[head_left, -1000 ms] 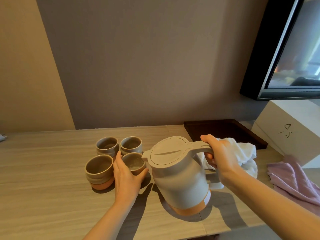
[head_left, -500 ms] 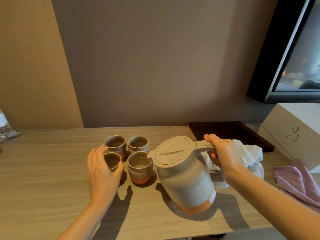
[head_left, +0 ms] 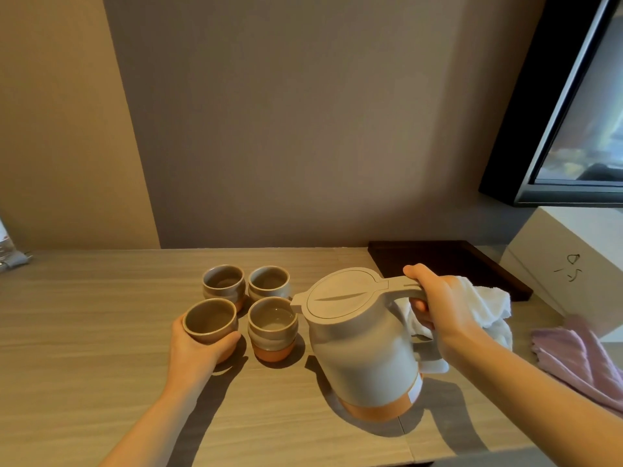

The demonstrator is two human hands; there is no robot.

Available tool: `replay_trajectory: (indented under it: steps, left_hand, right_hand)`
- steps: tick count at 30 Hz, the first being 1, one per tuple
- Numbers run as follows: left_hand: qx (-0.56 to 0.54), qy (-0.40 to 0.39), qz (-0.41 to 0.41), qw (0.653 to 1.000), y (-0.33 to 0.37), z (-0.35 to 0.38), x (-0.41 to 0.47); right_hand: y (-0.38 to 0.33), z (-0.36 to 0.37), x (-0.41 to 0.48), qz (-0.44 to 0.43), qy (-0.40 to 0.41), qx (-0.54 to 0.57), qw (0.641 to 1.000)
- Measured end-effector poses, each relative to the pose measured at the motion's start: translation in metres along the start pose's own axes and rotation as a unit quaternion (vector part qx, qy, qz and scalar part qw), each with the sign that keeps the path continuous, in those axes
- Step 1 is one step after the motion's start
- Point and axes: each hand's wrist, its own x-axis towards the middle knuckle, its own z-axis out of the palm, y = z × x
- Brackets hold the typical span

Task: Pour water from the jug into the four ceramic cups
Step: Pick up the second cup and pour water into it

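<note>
Ceramic cups sit four in a tight square on the counter (head_left: 101, 332); left hand (head_left: 199, 348) wraps the near-left cup (head_left: 209, 320), probably to steady it for filling. Right hand (head_left: 445, 308) is closed round the handle of the jug (head_left: 360, 335), which stands lidded just right of the cups, spout toward them. Near-right cup (head_left: 272, 326) appears to hold water; the others' contents unclear.

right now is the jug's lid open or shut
Shut. The lid lies flat and flush on top of the jug, with no gap showing at the spout. The right hand grips the handle, jug tilted slightly.
</note>
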Motion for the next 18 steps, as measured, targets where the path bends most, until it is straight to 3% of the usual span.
replay_trajectory:
  steps: [9,18]
  left_hand:
    - [-0.024,0.043,-0.019,0.999,0.001,0.000,-0.008]
    - [-0.025,0.012,0.012,1.000,0.017,0.000,-0.044]
  right_hand:
    - [-0.003,0.002,-0.003,-0.007,-0.003,0.003,1.000]
    - [-0.002,0.006,-0.010,-0.014,-0.034,-0.006,0.999]
